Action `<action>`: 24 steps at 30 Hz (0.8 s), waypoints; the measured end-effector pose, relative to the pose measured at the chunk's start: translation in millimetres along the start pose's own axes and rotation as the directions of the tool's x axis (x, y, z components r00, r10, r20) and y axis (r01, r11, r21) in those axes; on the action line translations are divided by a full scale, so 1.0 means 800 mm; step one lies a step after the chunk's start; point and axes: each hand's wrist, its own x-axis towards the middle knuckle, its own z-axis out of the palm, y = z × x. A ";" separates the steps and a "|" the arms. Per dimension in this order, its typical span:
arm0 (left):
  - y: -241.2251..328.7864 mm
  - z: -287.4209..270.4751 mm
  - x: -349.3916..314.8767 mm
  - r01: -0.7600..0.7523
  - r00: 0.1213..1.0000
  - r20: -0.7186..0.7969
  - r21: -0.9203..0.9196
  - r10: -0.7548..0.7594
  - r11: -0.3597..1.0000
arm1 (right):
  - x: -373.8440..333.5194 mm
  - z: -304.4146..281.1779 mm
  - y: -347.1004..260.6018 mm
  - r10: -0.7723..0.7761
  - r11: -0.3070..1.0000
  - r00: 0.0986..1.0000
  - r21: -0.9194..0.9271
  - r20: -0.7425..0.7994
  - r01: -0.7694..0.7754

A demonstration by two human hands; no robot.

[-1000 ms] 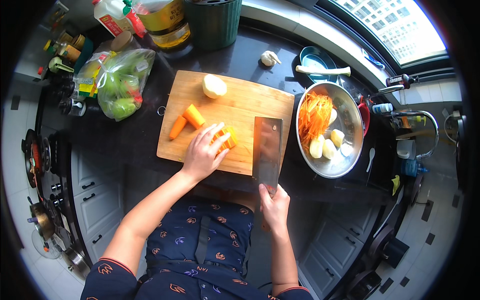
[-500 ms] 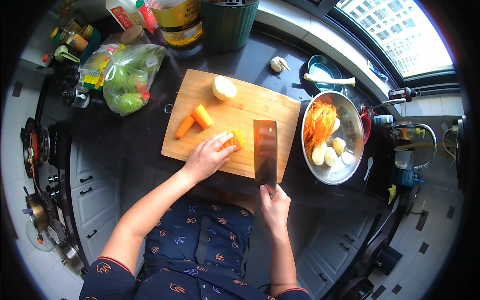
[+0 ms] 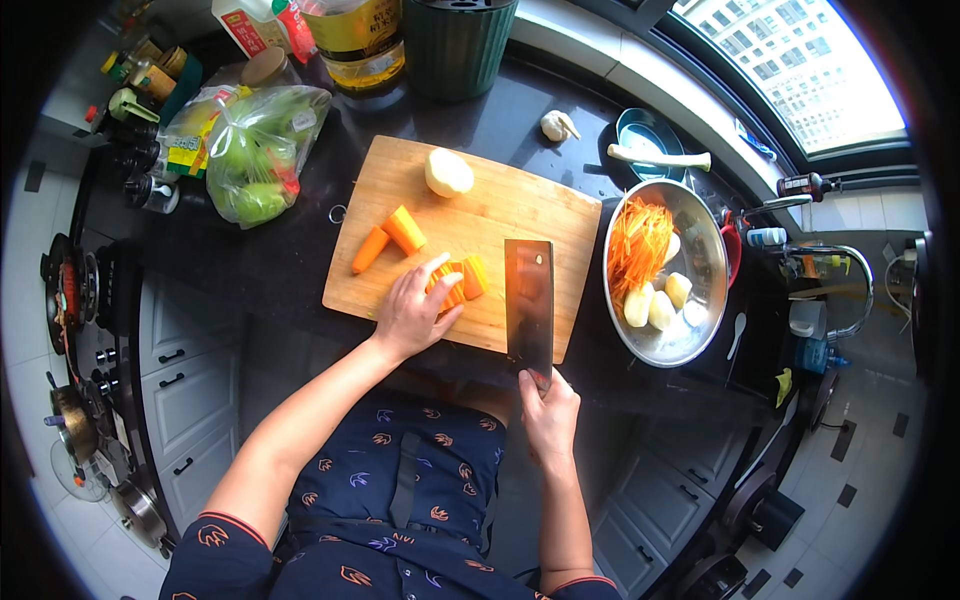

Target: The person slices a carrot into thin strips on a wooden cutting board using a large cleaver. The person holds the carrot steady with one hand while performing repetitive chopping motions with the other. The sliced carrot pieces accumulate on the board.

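On the wooden cutting board (image 3: 490, 215), my left hand (image 3: 408, 312) rests at the near edge with its fingers and thumb around carrot slices (image 3: 452, 290). Just right of them stands another cut carrot piece (image 3: 475, 277), close to my fingertips. My right hand (image 3: 550, 415) grips the handle of a cleaver (image 3: 530, 300), whose broad blade lies over the board's right side, apart from the carrot. Two larger carrot chunks, one thick (image 3: 404, 231) and one thinner (image 3: 370, 250), lie beyond my left hand. A peeled potato (image 3: 449, 173) sits at the board's far edge.
Right of the board is a steel bowl (image 3: 690, 345) with shredded carrot (image 3: 640, 243) and several peeled potatoes. Behind are garlic (image 3: 558, 126), a teal dish (image 3: 640, 130) and a green bin (image 3: 458, 50). A bag of green vegetables (image 3: 262, 150) stands far left.
My left fingers have spread and shifted on the carrot slices, showing more of them. The cleaver has barely moved.
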 end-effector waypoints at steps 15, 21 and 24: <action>0.024 0.000 0.035 0.029 0.999 0.034 0.113 -0.033 0.993 | -0.003 -0.006 -0.006 0.097 0.995 0.995 0.030 0.034 -0.098; 0.023 0.001 0.039 -0.022 1.000 -0.015 0.236 0.026 0.972 | -0.003 -0.006 0.000 0.020 0.999 1.000 0.032 0.004 -0.020; 0.025 0.006 0.036 -0.005 1.000 -0.020 0.246 0.010 0.969 | -0.005 -0.006 0.001 0.044 0.999 0.999 0.032 0.012 -0.044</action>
